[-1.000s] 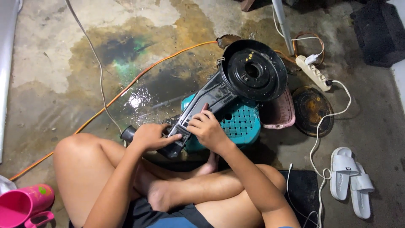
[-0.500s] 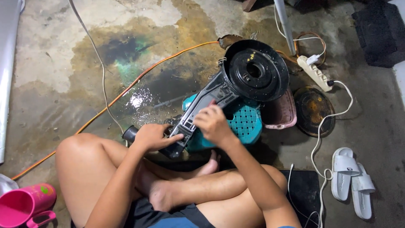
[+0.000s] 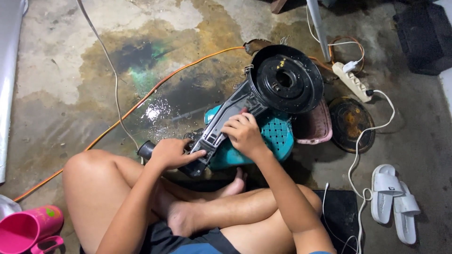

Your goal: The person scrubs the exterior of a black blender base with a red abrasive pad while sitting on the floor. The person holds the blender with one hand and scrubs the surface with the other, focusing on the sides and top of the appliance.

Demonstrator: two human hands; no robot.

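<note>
Two bare hands work on one long black plastic-and-metal machine housing [image 3: 245, 103] — a narrow arm that ends in a wide round drum with a central hole. Right fingers [image 3: 234, 126] lie curled and close together on the upper face of the narrow arm, pressing down on it rather than pinching; the right hand [image 3: 245, 134] covers the arm's middle. Left fingers [image 3: 195, 154] wrap around the lower end of the arm, the left hand [image 3: 172, 153] closed on it beside a short dark cylindrical stub [image 3: 146, 149]; what the fingertips touch underneath cannot be told. The housing rests tilted across a teal perforated plastic basket [image 3: 275, 136], drum end away from the person, above the crossed legs. Step in hand, as judged: steadying the housing and working at a fitting on its arm. The next move would seem to call for a firm hold at the lower end while the right fingers shift along the arm.

Around it: wet stained concrete floor [image 3: 70, 84], orange cable [image 3: 141, 101], white power strip [image 3: 351, 80], rusty round disc [image 3: 351, 124], pink plastic basket [image 3: 318, 127], white slide sandals [image 3: 393, 202], pink plastic cup [image 3: 26, 230].
</note>
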